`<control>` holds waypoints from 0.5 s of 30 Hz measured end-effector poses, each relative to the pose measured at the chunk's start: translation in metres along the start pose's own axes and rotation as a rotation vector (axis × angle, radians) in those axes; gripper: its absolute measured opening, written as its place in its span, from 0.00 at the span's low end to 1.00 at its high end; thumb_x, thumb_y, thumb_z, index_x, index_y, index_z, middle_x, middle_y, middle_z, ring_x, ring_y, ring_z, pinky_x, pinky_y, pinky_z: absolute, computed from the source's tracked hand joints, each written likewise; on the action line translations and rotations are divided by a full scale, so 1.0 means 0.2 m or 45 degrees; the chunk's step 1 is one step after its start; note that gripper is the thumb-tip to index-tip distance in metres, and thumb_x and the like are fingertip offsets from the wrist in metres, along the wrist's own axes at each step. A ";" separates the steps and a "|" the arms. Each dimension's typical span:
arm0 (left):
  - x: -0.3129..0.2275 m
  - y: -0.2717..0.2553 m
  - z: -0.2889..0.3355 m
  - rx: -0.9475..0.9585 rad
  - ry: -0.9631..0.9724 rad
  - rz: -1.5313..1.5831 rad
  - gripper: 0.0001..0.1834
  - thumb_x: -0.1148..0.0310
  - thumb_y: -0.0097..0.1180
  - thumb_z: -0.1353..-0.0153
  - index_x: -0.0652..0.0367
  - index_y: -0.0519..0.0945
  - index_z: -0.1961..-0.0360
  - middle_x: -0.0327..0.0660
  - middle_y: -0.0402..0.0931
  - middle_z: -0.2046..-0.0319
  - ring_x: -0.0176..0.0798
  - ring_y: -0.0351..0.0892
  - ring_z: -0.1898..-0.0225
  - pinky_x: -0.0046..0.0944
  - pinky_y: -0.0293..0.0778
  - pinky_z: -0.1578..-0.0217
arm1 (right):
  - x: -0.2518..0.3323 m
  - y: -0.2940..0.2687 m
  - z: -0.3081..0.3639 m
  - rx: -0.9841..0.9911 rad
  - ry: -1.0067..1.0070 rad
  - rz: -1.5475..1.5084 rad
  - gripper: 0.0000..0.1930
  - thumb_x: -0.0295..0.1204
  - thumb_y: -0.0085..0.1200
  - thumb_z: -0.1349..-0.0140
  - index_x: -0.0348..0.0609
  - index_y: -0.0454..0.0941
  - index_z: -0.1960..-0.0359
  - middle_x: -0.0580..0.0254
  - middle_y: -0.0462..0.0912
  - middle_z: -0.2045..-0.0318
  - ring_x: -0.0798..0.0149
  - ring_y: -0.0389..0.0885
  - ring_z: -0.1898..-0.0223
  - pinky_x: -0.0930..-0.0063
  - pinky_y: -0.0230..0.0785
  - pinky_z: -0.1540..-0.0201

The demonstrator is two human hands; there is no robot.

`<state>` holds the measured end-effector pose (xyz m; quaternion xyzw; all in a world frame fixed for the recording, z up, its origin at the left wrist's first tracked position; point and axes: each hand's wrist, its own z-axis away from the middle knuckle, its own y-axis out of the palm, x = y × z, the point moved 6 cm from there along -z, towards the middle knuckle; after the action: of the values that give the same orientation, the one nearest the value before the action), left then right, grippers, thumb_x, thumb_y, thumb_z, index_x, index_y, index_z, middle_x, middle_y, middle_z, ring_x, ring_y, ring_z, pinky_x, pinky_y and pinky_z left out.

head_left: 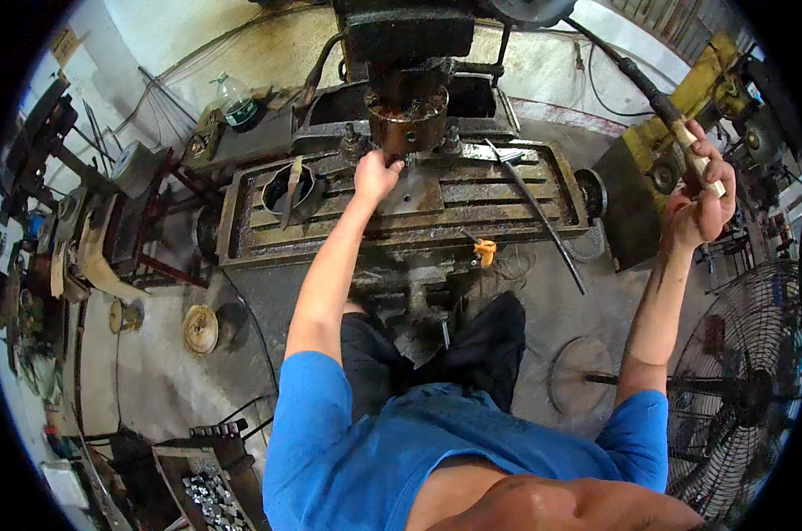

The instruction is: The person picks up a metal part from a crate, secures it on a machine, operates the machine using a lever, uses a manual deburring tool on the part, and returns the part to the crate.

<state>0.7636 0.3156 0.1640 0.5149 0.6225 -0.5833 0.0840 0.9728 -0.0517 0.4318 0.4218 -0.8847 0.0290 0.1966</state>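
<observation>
My left hand (pixel 379 180) is closed just below a rusty brown metal cylinder (pixel 408 119) at the machine's head; what its fingers grip, if anything, is hidden. Raised at the right, my right hand (pixel 706 190) wraps around the pale grip of a long lever (pixel 653 93) that runs up to the machine. Beneath my left hand lies the slotted, oily machine table (pixel 498 208). A cut-open container (pixel 308 196) with a brush (pixel 290 190) across it stands left of that hand. To the right, a long metal bar (pixel 543 221) hangs over the table's front edge.
An orange-yellow handle (pixel 484 251) sits at the table's front. A large fan (pixel 746 389) stands close to my right arm. A clear bottle (pixel 235 99) is at the back left. On the floor are a round tan object (pixel 200 330) and a box of metal pieces (pixel 175 465).
</observation>
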 end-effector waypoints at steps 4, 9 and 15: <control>-0.03 -0.31 0.16 -0.129 0.215 -0.168 0.11 0.61 0.55 0.50 0.55 0.80 0.69 0.47 0.77 0.76 0.51 0.77 0.70 0.46 0.71 0.70 | -0.02 0.01 0.11 -0.050 -0.003 -0.040 0.08 0.26 0.42 0.60 0.41 0.66 0.74 0.46 0.74 0.62 0.37 0.64 0.46 0.41 0.50 0.43; 0.06 -0.84 0.40 -0.521 0.241 -0.575 0.18 0.57 0.56 0.49 0.53 0.76 0.59 0.45 0.76 0.77 0.50 0.78 0.74 0.46 0.72 0.74 | -0.01 0.00 0.11 -0.073 -0.005 -0.001 0.07 0.27 0.42 0.59 0.41 0.66 0.75 0.48 0.74 0.63 0.38 0.64 0.46 0.41 0.50 0.42; 0.37 -0.73 0.49 0.016 0.052 -1.124 0.23 0.57 0.49 0.44 0.53 0.67 0.48 0.49 0.76 0.77 0.52 0.78 0.75 0.49 0.72 0.75 | -0.02 0.03 0.08 -0.068 -0.018 -0.035 0.05 0.24 0.40 0.57 0.42 0.65 0.75 0.47 0.74 0.62 0.39 0.64 0.46 0.43 0.48 0.41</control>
<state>0.5731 0.3073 0.1751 0.2115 0.7808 -0.5567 -0.1888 0.9652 -0.0480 0.4161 0.4287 -0.8806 -0.0005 0.2019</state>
